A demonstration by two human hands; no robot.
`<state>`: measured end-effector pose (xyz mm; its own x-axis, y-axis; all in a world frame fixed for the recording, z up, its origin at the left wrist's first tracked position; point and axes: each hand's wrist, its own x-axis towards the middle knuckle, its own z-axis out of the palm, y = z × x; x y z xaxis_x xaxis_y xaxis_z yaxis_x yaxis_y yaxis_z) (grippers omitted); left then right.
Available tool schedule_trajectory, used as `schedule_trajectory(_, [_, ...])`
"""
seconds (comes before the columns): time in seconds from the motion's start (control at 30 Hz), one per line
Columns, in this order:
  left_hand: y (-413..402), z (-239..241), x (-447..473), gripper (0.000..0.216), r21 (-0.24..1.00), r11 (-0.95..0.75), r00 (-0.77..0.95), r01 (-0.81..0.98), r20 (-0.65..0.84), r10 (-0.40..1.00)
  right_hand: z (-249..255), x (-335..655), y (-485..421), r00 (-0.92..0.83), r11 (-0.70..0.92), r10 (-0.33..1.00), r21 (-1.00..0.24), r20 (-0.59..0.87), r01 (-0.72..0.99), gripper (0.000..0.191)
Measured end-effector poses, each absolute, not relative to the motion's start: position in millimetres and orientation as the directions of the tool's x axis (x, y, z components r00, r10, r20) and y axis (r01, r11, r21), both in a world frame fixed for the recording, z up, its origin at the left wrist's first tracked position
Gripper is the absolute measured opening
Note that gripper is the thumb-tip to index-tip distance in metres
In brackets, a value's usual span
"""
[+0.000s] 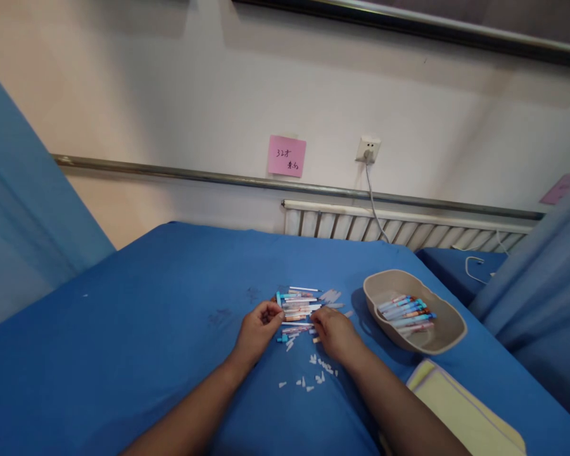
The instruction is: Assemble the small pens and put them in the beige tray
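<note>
A loose heap of thin pens or marker-like sticks (300, 303) with blue, white and orange parts lies on the blue cloth (137, 329). My left hand (258, 330) rests at the heap's left edge, fingers curled in a pinch on a thin white stick. My right hand (335, 334) sits at the heap's right side, fingers bent down onto the sticks; what they grip is hidden. Small white caps (313, 373) lie scattered just in front of both hands.
A beige oval tray (444, 332) holding several blue and orange pens stands to the right. A yellow folded cloth (465, 411) lies at the near right. Behind are a wall, a rail, a radiator (408, 229), a pink note (287, 156) and a plugged socket (368, 149).
</note>
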<state>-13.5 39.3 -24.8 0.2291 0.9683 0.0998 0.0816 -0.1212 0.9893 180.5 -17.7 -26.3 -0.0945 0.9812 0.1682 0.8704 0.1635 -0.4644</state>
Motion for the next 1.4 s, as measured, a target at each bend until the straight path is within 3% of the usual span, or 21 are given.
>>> schedule_trajectory(0.4, [43,-30,-11,0.025,0.999,-0.030,0.262,-0.027,0.036,0.964,3,179,5,-0.282,0.273,0.959,-0.229,-0.009,0.934,0.018])
schedule_trajectory(0.6, [40,-22,-12,0.027,1.000,0.007,0.285,-0.010,-0.004,0.959,14,168,9,-0.325,0.317,0.944,-0.137,-0.046,0.939,0.033])
schedule_trajectory(0.73, [38,-19,-13,0.029,1.000,0.021,0.299,-0.022,-0.013,0.954,15,168,0,-0.339,0.334,0.941,-0.125,-0.020,0.934,0.048])
schedule_trajectory(0.9, [34,-15,-15,0.030,0.998,0.046,0.296,-0.044,-0.031,0.955,11,181,-20,-0.230,0.237,0.971,-0.167,0.062,0.957,0.022])
schedule_trajectory(1.0, [31,-13,-15,0.032,0.994,0.086,0.321,-0.068,-0.060,0.945,2,181,-29,-0.131,0.164,0.981,-0.255,0.143,0.953,0.021])
schedule_trajectory(1.03, [29,-13,-14,0.032,0.991,0.107,0.336,-0.078,-0.075,0.939,-2,178,-31,-0.087,0.146,0.980,-0.357,0.177,0.923,0.018])
schedule_trajectory(1.07, [28,-13,-13,0.031,0.987,0.130,0.349,-0.090,-0.091,0.933,-6,174,-33,-0.017,0.134,0.976,-0.541,0.216,0.831,0.013])
schedule_trajectory(1.13, [23,-14,-11,0.031,0.976,0.183,0.372,-0.114,-0.129,0.919,-13,163,-35,0.150,0.102,0.973,-0.910,0.176,0.402,0.010])
schedule_trajectory(1.17, [20,-15,-9,0.031,0.970,0.211,0.387,-0.124,-0.149,0.910,-16,157,-36,0.187,0.089,0.975,-0.982,0.120,0.166,0.019])
schedule_trajectory(1.27, [11,-16,-4,0.030,0.950,0.279,0.429,-0.142,-0.195,0.882,-18,148,-41,0.189,0.050,0.982,-0.967,0.002,-0.249,0.034])
schedule_trajectory(1.4, [4,-16,-1,0.030,0.930,0.342,0.452,-0.134,-0.250,0.856,-16,150,-46,0.202,0.043,0.979,-0.932,-0.033,-0.359,0.036])
